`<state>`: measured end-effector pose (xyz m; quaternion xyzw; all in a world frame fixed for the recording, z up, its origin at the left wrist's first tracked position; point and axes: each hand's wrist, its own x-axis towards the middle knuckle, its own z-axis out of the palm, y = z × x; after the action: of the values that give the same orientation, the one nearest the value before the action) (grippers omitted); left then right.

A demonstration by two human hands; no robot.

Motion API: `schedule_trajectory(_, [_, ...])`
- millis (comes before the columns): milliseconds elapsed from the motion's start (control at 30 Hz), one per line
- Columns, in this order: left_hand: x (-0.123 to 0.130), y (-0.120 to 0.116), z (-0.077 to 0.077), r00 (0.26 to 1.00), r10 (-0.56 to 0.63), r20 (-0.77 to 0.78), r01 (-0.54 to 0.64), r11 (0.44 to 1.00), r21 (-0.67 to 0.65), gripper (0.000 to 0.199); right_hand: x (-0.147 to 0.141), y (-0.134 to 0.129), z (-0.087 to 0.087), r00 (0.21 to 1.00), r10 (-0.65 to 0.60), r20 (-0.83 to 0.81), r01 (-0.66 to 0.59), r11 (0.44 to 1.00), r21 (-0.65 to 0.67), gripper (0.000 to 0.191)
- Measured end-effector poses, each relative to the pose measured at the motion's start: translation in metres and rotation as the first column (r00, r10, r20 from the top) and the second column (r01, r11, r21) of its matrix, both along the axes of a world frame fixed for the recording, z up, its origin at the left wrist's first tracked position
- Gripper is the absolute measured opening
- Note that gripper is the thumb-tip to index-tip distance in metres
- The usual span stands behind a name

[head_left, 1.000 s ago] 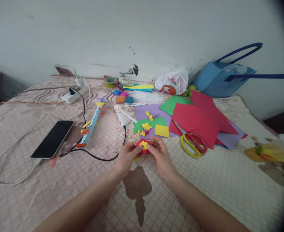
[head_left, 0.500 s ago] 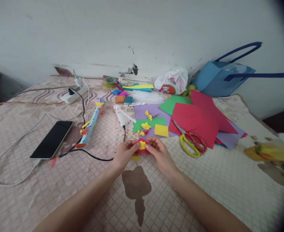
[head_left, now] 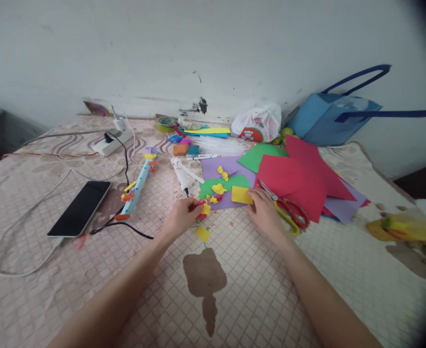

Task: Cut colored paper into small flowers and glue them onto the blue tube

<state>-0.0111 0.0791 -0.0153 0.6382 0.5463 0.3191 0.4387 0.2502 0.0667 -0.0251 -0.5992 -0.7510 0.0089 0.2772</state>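
At the left, the phone (head_left: 79, 209) lies between the left edge of the desk (head_left: 151, 299) and the middle, its white cable plugged in at the near end; that slack lets it lie apart from the power strip (head_left: 113, 141), which sits by the far left corner, probably to keep plugs out of the working space. The decorated blue strip (head_left: 136, 186) slants toward the far edge, set aside, it seems, where sleeves won't brush its raised trimmings. Next comes the glue gun (head_left: 180, 175), on its side just beyond the left hand (head_left: 182, 216), so within easy reach.

That hand's thumb and fingers are closed on the red-and-yellow flower (head_left: 204, 210), mid-desk, gripping it by its left side, which leaves the yellow part showing. Nearer lies a small yellow square (head_left: 202, 234). Yellow cutouts (head_left: 219, 189) rest on green paper (head_left: 240, 181), whose colour makes them easy to spot.

The right hand (head_left: 265, 210) has curled fingers at the right end of the yellow card (head_left: 241, 195); whether they pinch it, I cannot tell. The scissors (head_left: 294, 212) lie partly behind this hand, blades on red paper (head_left: 294, 181), handles toward the near edge, ready to take up. By the far right corner stands the blue bag (head_left: 329, 118), clear of both arms.
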Motion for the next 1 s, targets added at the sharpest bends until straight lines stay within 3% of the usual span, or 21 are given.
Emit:
schedule_trajectory(100, [0.001, -0.001, 0.004, 0.998, -0.005, -0.060, 0.009, 0.997, 0.072, 0.021, 0.002, 0.001, -0.007, 1.000, -0.004, -0.020, 0.004, 1.000, -0.019, 0.030])
schedule_trajectory(167, [0.001, -0.002, 0.008, 1.000, 0.002, -0.003, -0.002, 0.998, 0.055, 0.020, 0.003, 0.001, -0.007, 0.999, -0.001, -0.039, 0.000, 1.000, -0.020, 0.025])
schedule_trajectory(233, [0.001, -0.003, 0.012, 0.991, -0.012, 0.134, 0.019, 0.998, -0.054, 0.021, 0.003, 0.000, -0.004, 0.998, 0.003, -0.067, -0.004, 1.000, -0.016, 0.022])
schedule_trajectory(333, [0.001, -0.006, 0.018, 0.905, -0.052, 0.423, 0.171, 0.953, -0.249, 0.025, -0.004, -0.004, 0.007, 0.993, -0.010, -0.120, 0.013, 1.000, 0.025, 0.017])
schedule_trajectory(400, [0.004, -0.009, 0.021, 0.855, -0.080, 0.513, 0.254, 0.927, -0.278, 0.026, -0.017, -0.011, 0.016, 0.972, -0.012, -0.237, 0.016, 1.000, 0.015, 0.018])
schedule_trajectory(433, [0.005, -0.010, 0.021, 0.853, -0.103, 0.512, 0.272, 0.924, -0.268, 0.026, -0.025, -0.016, 0.020, 0.920, 0.001, -0.392, -0.020, 0.999, -0.044, 0.018])
schedule_trajectory(500, [0.008, -0.012, 0.021, 0.878, -0.154, 0.452, 0.283, 0.931, -0.231, 0.027, -0.045, -0.024, 0.025, 0.696, 0.020, -0.718, -0.261, 0.938, -0.227, 0.025])
schedule_trajectory(567, [0.011, -0.014, 0.019, 0.913, -0.195, 0.357, 0.272, 0.946, -0.179, 0.026, -0.063, -0.031, 0.024, 0.524, -0.047, -0.850, -0.391, 0.874, -0.289, 0.030])
schedule_trajectory(633, [0.012, -0.016, 0.017, 0.951, -0.202, 0.233, 0.228, 0.970, -0.090, 0.024, -0.075, -0.034, 0.019, 0.463, -0.092, -0.881, -0.405, 0.862, -0.303, 0.032])
schedule_trajectory(700, [0.011, -0.017, 0.014, 0.980, -0.179, 0.087, 0.178, 0.984, 0.022, 0.021, -0.079, -0.033, 0.014, 0.500, -0.076, -0.863, -0.391, 0.869, -0.304, 0.031])
schedule_trajectory(800, [0.008, -0.017, 0.012, 0.990, -0.124, -0.071, 0.132, 0.983, 0.126, 0.017, -0.067, -0.027, 0.011, 0.695, 0.033, -0.718, -0.312, 0.914, -0.260, 0.029])
schedule_trajectory(900, [0.004, -0.015, 0.012, 0.989, -0.091, -0.117, 0.107, 0.984, 0.141, 0.017, -0.041, -0.016, 0.012, 0.914, 0.085, -0.397, -0.123, 0.990, -0.070, 0.030])
schedule_trajectory(1000, [0.000, -0.013, 0.012, 0.993, -0.072, -0.098, 0.086, 0.986, 0.146, 0.013, -0.014, -0.007, 0.008, 0.990, 0.061, -0.125, -0.058, 0.998, 0.024, 0.043])
